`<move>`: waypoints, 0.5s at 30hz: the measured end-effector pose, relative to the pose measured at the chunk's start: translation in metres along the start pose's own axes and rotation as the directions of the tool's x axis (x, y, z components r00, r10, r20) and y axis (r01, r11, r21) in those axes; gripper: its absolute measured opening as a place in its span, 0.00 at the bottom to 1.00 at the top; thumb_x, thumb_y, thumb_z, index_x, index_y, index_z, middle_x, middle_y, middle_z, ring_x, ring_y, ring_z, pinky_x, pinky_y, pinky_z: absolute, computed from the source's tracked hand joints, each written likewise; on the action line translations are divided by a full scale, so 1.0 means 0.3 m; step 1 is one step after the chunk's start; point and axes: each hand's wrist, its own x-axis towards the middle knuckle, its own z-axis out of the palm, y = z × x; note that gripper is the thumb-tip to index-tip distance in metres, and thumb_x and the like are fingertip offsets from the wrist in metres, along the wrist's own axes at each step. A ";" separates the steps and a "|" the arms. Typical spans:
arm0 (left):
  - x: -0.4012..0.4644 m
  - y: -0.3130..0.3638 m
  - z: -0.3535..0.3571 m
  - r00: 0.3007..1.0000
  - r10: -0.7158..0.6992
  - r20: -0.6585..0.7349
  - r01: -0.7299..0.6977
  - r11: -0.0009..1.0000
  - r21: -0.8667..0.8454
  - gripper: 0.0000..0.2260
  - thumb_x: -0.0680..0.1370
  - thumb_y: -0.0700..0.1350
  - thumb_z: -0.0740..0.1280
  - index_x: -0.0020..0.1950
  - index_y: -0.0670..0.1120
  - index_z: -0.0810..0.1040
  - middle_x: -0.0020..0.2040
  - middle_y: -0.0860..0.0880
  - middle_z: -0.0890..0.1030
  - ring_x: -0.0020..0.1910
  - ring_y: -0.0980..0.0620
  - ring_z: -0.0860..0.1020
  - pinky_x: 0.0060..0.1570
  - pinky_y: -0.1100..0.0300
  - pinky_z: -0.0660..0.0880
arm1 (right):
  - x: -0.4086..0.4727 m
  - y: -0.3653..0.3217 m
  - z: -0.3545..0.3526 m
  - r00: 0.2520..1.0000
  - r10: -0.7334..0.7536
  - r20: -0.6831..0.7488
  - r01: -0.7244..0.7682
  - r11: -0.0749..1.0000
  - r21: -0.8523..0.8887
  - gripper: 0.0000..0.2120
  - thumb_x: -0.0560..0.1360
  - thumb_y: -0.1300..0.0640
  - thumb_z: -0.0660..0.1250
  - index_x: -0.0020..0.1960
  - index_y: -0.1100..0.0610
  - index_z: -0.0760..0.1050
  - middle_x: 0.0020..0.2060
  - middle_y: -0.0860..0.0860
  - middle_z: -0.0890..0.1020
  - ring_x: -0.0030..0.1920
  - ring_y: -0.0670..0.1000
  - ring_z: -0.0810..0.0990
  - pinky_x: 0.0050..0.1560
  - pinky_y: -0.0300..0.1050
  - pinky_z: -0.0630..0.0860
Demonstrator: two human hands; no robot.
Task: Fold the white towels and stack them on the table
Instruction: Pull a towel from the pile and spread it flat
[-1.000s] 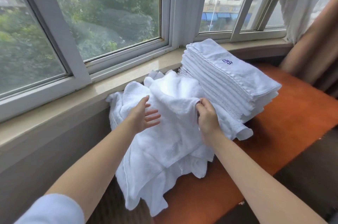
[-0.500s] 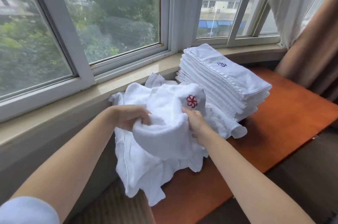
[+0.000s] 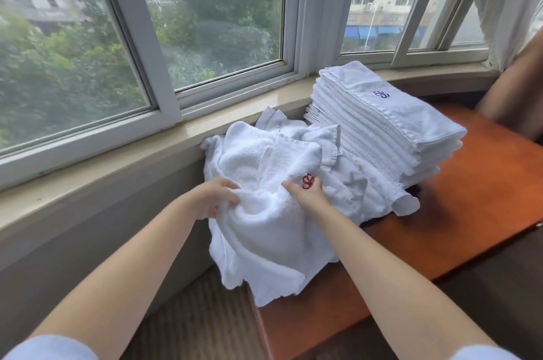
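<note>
Hands (both reaching forward) | left hand (image 3: pixel 212 198), right hand (image 3: pixel 308 197): fingers curled, gripping towel (image 3: pixel 264 221).

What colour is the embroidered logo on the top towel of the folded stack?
Purple-blue logo on the stack, seen in the head view.

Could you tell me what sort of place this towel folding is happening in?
Probably a hotel or guest room, several floors up. A tall stack of folded towels with an embroidered emblem sits on a wooden table beside a curved bay window overlooking treetops and buildings, with a curtain at the right.
</note>
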 end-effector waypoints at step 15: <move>-0.098 -0.103 0.031 0.983 -0.176 0.055 0.184 0.909 -0.375 0.17 0.74 0.51 0.72 0.56 0.43 0.73 0.57 0.44 0.76 0.50 0.43 0.80 0.43 0.45 0.81 | -0.237 -0.038 0.046 0.992 0.129 -0.012 -0.112 0.902 0.416 0.16 0.73 0.64 0.69 0.60 0.66 0.75 0.49 0.61 0.81 0.47 0.59 0.81 0.51 0.53 0.78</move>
